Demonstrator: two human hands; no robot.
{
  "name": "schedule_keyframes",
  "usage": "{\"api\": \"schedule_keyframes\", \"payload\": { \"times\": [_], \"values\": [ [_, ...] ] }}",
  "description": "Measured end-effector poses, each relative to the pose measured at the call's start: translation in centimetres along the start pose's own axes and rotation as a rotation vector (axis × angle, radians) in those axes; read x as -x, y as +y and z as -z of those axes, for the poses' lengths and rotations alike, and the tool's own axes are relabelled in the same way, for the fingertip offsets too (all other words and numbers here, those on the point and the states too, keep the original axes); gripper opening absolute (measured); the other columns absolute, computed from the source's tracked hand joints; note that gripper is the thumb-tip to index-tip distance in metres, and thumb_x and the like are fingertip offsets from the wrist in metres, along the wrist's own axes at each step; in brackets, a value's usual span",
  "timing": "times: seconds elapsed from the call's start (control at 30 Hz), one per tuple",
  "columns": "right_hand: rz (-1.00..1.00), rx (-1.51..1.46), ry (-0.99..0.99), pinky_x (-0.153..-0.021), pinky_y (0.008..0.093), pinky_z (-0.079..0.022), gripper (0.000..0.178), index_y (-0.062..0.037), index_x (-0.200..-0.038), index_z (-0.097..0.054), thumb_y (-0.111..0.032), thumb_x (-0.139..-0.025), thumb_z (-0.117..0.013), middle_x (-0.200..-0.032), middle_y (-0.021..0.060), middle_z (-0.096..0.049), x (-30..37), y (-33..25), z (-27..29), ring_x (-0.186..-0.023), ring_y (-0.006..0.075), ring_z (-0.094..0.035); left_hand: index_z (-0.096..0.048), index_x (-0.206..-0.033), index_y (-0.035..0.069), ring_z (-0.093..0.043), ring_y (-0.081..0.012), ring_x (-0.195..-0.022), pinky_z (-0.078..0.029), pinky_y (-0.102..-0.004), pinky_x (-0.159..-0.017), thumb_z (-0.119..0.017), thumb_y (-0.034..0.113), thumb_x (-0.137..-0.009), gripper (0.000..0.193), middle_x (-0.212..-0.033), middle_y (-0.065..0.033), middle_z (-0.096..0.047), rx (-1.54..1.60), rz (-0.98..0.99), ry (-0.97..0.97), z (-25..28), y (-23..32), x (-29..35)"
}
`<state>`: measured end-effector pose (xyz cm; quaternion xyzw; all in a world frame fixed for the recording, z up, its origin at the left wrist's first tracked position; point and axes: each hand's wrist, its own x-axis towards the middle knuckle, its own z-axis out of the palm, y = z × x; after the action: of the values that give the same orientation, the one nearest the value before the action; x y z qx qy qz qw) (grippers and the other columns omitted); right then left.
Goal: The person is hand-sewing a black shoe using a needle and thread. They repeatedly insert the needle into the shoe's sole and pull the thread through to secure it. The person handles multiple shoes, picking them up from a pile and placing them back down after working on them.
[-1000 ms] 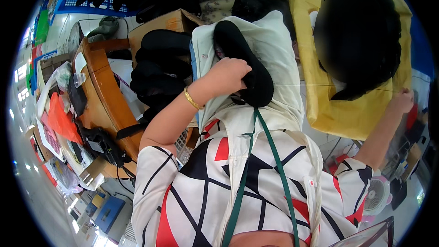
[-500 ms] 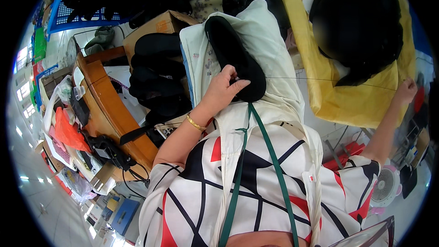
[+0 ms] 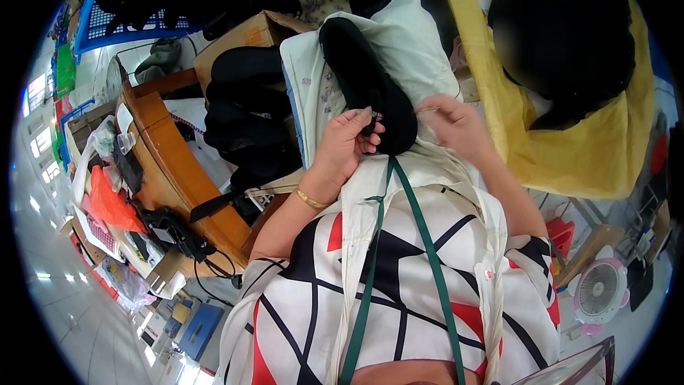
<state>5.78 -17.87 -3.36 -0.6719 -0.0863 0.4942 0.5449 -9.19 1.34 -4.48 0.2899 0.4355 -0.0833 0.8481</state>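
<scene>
A black cloth shoe (image 3: 350,57) lies lengthwise over a white cloth (image 3: 420,43) on my lap, its near end by the green apron ties (image 3: 420,235). My left hand (image 3: 345,144) is closed on the shoe's near left side, thumb on top and fingers curled at its edge. A gold bangle (image 3: 311,199) circles that wrist. Just right of the shoe, my right hand (image 3: 459,128) has thumb and forefinger pinched together, pointing at the shoe. What sits in that pinch is too fine to make out.
Several black shoes (image 3: 246,103) are stacked at the left beside a cardboard box (image 3: 249,36) and a curved wooden table edge (image 3: 171,157). To the right, yellow cloth (image 3: 584,164) lies under a big black bundle (image 3: 563,36). A fan (image 3: 600,286) stands low at right.
My right hand has come back from far right, where a taut dark thread ran to it from the shoe, to beside the shoe. My left fingers have shifted their hold on the shoe slightly.
</scene>
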Motion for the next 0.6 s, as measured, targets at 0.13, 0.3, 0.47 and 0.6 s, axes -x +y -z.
{"api": "schedule_keyframes", "payload": {
  "times": [0.13, 0.3, 0.47, 0.6],
  "values": [
    [0.129, 0.189, -0.057, -0.056, 0.0256, -0.046, 0.014, -0.0052, -0.107, -0.067, -0.011, -0.095, -0.062, -0.07, 0.0034, -0.062, -0.2, 0.4, -3.6, -0.059, 0.0108, -0.056, -0.066, -0.097, 0.002, -0.064, -0.0113, -0.061, -0.05, -0.0216, -0.053, -0.063, 0.024, -0.099, 0.022, -0.081, -0.007, -0.069, 0.07, 0.023, 0.005, -0.2, -0.1, 0.1],
    [0.234, 0.342, -0.024, -0.06, 0.0321, -0.051, 0.015, -0.0051, -0.105, -0.067, -0.011, -0.092, -0.062, -0.075, 0.0141, -0.066, -0.4, 0.2, -4.2, -0.061, 0.0253, -0.064, -0.065, -0.095, 0.004, -0.064, -0.0115, -0.061, -0.05, -0.0219, -0.053, -0.063, 0.023, -0.099, 0.019, -0.081, -0.0075, -0.07, 0.09, 0.028, 0.009, 0.1, -0.4, -0.1],
    [0.237, 0.367, -0.009, -0.061, 0.0332, -0.051, 0.015, -0.0049, -0.103, -0.068, -0.011, -0.091, -0.063, -0.077, 0.0153, -0.067, -0.5, 0.0, -4.3, -0.063, 0.0281, -0.065, -0.064, -0.095, 0.004, -0.064, -0.0117, -0.06, -0.05, -0.0221, -0.053, -0.063, 0.023, -0.099, 0.019, -0.081, -0.0077, -0.07, 0.089, 0.027, 0.014, 0.1, -0.4, -0.1],
    [0.28, 0.393, 0.002, -0.06, 0.0338, -0.051, 0.014, -0.0049, -0.102, -0.068, -0.011, -0.09, -0.063, -0.075, 0.0155, -0.067, -0.6, 0.1, -4.3, -0.062, 0.0288, -0.065, -0.066, -0.099, 0.002, -0.063, -0.0123, -0.06, -0.051, -0.0238, -0.054, -0.06, 0.02, -0.1, 0.019, -0.081, -0.0074, -0.07, 0.089, 0.028, 0.006, 0.2, -0.5, -0.1]
  ]
}}
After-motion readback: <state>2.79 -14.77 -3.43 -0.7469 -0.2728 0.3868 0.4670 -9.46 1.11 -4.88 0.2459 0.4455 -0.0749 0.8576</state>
